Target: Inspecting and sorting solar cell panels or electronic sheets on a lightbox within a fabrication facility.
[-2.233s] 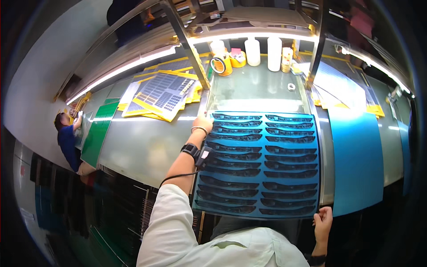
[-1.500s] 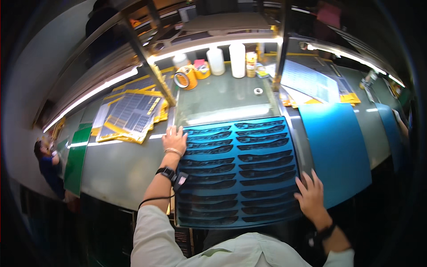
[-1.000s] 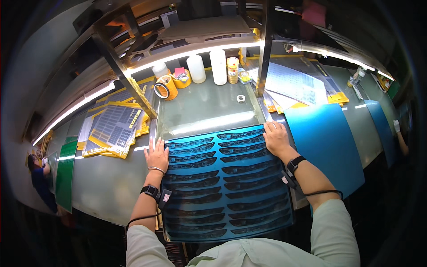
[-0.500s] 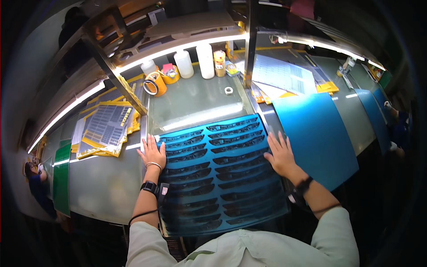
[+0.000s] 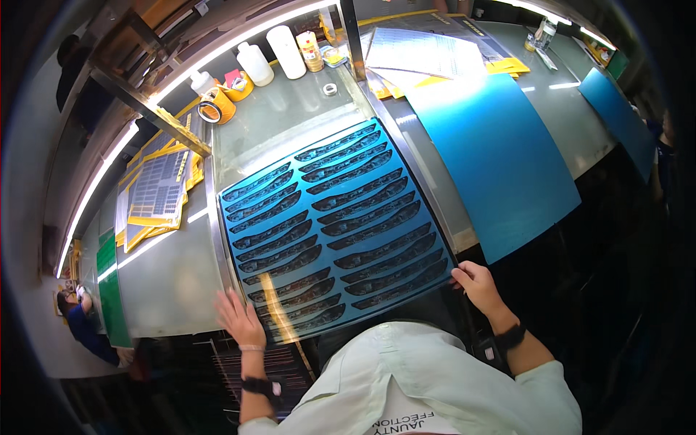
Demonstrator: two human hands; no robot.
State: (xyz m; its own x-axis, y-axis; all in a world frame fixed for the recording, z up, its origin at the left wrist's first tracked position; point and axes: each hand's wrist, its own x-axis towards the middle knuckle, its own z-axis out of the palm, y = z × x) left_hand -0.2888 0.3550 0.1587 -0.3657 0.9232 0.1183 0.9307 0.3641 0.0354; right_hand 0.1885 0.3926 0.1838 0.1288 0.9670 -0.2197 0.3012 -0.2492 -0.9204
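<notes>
A blue sheet (image 5: pixel 319 239) with two columns of dark, curved printed shapes lies before me on the glass-topped bench (image 5: pixel 264 130), its near edge close to my body. My left hand (image 5: pixel 241 320) is beside the sheet's near left side, palm down, with the fingers spread. Whether its fingertips touch the edge I cannot tell. At the near right corner, my right hand (image 5: pixel 477 287) has its fingers curled and pinches the sheet's edge. A yellowish streak of reflected light crosses the lower left of the sheet.
Plain blue sheets (image 5: pixel 493 159) lie to the right; a green panel (image 5: pixel 110 290) stands left. Yellow-edged printed films (image 5: pixel 156 185) are stacked at left. White bottles (image 5: pixel 255 64), orange tape rolls (image 5: pixel 222 107) and a small white ring (image 5: pixel 330 89) sit behind. Metal posts (image 5: pixel 351 40) hold lights.
Both hands have slid toward me along the sheet's sides. My right hand has gone from flat to pinching the near corner. The view has shifted and tilted.
</notes>
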